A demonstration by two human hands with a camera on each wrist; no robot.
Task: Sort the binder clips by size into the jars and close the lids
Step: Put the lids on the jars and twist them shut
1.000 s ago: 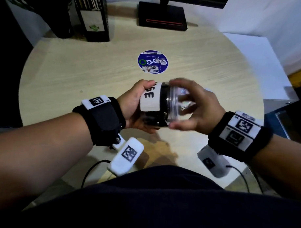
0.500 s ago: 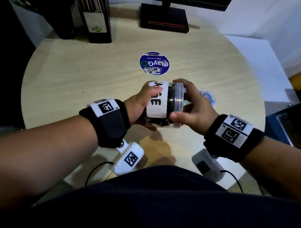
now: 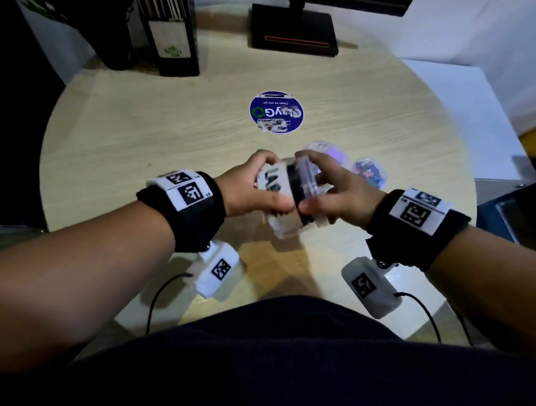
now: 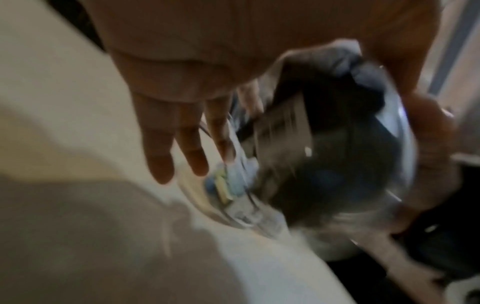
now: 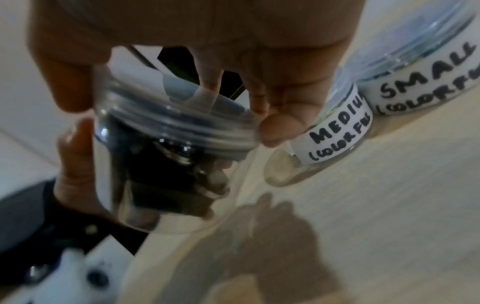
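Above the near edge of the round wooden table (image 3: 117,143), both hands hold one clear jar (image 3: 285,224) tipped on its side, off the surface; left hand (image 3: 246,191) grasps the jar body, thumb and fingers curled round its white label (image 3: 272,180), whose lettering is partly covered; right hand (image 3: 337,193) grasps the clear lid (image 3: 307,178) at the jar mouth, fingertips (image 5: 281,125) curled over the rim; the right wrist view shows dark binder clips (image 5: 179,181) inside the jar; whether the lid is fully seated cannot be told; two further jars stand upright on the table just beyond the right hand, touching or nearly so: medium jar (image 5: 335,133) labelled "MEDIU…", nearer the hands, and small jar (image 5: 420,82) labelled "SMALL", farther right; both have lids on; a round blue sticker (image 3: 276,112) lies on the table farther back, well apart from the jars; a black monitor base (image 3: 294,30) stands at the far edge
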